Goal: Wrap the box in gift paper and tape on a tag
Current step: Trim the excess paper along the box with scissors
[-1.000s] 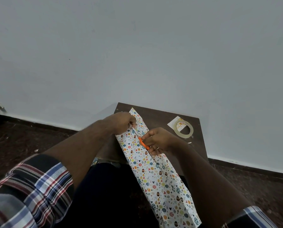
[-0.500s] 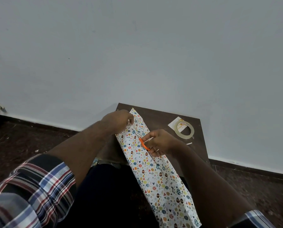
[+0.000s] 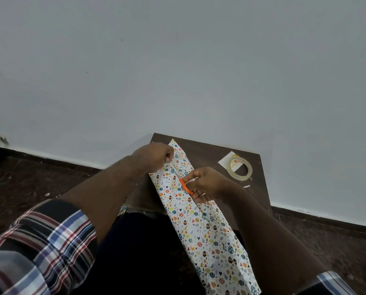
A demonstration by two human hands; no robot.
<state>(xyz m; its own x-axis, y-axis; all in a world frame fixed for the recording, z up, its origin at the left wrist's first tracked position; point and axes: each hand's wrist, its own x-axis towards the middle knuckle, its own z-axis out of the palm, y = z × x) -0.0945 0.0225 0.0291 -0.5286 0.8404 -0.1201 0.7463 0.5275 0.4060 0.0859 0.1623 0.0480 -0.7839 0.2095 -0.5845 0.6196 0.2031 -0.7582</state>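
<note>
Head view looked down on a small dark board set against the wall. Gift paper, patterned with coloured eggs, ran in a long strip from the board's far left corner back over its near edge toward the person's lap. Left hand pinched the paper's far end, fingers curled tight. Right hand gripped orange-handled scissors, blades lying along the strip toward the left hand. Tape roll sat near the far right corner, resting on a tag.
</note>
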